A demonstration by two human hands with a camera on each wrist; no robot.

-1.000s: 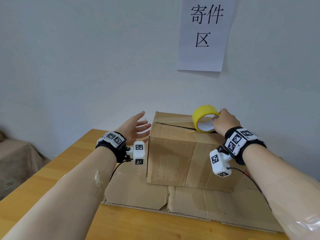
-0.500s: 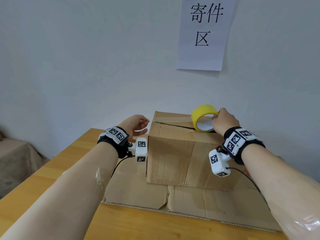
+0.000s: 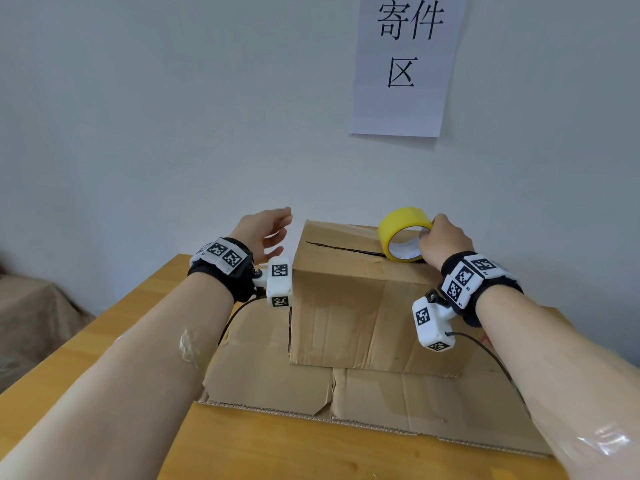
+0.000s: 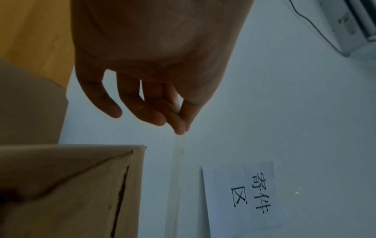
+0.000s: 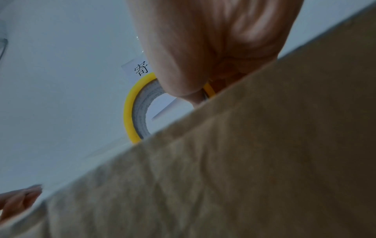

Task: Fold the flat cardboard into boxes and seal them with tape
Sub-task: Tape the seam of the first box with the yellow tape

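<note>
Cardboard everywhere in this one. Sitting on the wooden bench (image 3: 114,341) is a folded-up brown box (image 3: 349,306), pretty creased and worn looking, with its top flaps closed but a dark gap showing along the seam where they're meeting. It's resting on top of another flat sheet (image 3: 311,393) of cardboard that's lying spread out on the bench, corrugated edge facing the camera.

Up on the box's top, toward its right end, a roll of yellow tape (image 3: 403,223) is standing on its edge right over the seam. The core is whitish with some small print on it, too tiny to read. Right hand (image 3: 445,242) is gripping the roll, thumb inside the ring and fingers curled over the outside.

Left hand (image 3: 261,232) is hovering just beside the box's upper left corner, not touching it. From the left wrist view the thumb and forefinger are pinched together, and there's a thin clear strip (image 4: 178,154) running from them toward the box, looking like tape, though I can't tell for sure. The other fingers are hanging loose.

On the white wall (image 3: 173,116) behind, a sheet of paper (image 3: 403,64) is stuck up, reading 寄件区 in black characters. Both wrists are wearing black bands with checkered marker tags and little white camera cubes.
</note>
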